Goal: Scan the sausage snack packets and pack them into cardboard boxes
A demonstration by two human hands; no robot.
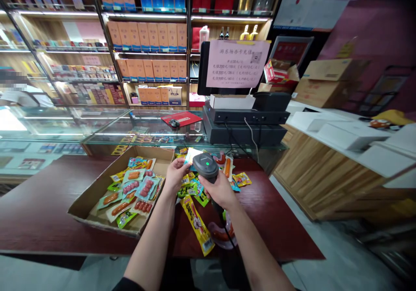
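A black barcode scanner [205, 166] with a lit green spot on top is gripped by its handle in my right hand [221, 191]. Just left of the scanner's head, my left hand [176, 174] pinches a small white and light-blue packet [192, 155], partly hidden behind the scanner. Beneath both hands lies a loose pile of snack packets [188, 190], yellow, green and blue. A long yellow packet [196, 225] is nearer to me, beside a curved sausage in clear wrap [222, 233]. Left of my left forearm, a shallow cardboard box [162, 155] holds several packaged sausages [130, 188].
All this rests on a dark red table [266, 221]. Behind it are a glass counter [146, 128], a monitor [203, 72] with a paper notice and a red mouse pad [185, 118]. Cartons [321, 92] stand at right. A person [24, 93] is at far left. The scanner's cable hangs toward me.
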